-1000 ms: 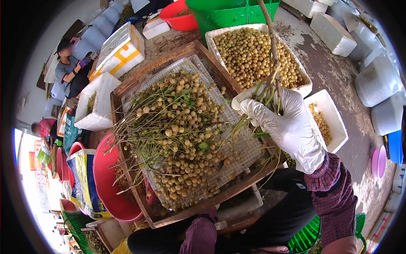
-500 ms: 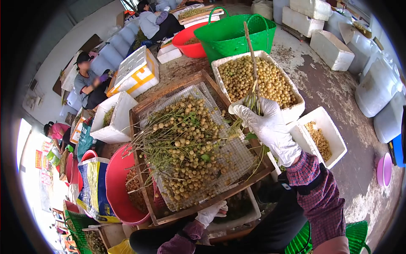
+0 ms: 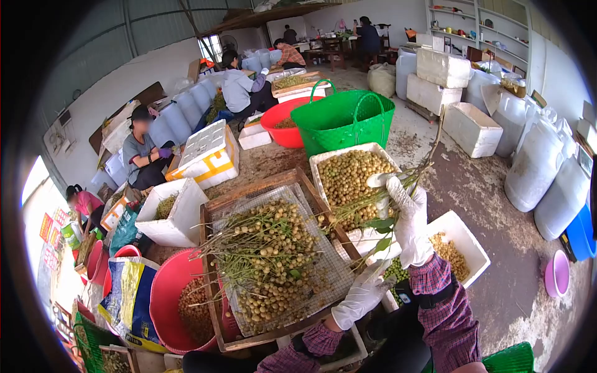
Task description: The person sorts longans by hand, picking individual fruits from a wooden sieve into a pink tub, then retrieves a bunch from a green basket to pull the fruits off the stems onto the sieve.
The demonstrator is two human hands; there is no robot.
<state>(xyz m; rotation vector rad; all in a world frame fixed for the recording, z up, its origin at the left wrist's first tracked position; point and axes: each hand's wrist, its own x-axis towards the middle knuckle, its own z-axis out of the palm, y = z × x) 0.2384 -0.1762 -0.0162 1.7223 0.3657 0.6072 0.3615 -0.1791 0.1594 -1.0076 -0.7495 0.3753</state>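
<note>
My right hand point(image 3: 407, 225), in a white glove, is closed round a bundle of thin stems with a long bare twig point(image 3: 435, 140) sticking up out of it. Green leaves point(image 3: 380, 227) and thin stalks hang below that grip. Lower and to the left, my gloved left hand point(image 3: 362, 297) reaches toward the hanging leaves, thumb and fingers apart, near the tray's right corner. A wood-framed mesh tray point(image 3: 339, 283) carries a heap of small round yellow-brown fruit point(image 3: 273, 230) on stalks.
Behind the tray stands a foam box of loose fruit point(image 3: 351, 180); another foam box point(image 3: 476, 248) is at right. A red tub point(image 3: 165, 292) sits left, a green basket point(image 3: 342, 127) beyond. Several people work in the background, one in grey point(image 3: 144, 155). Barrels point(image 3: 532, 171) line the right side.
My left hand has come up from below the tray's front edge to its right corner. The twig in my right hand now leans to the right. The view has tilted up.
</note>
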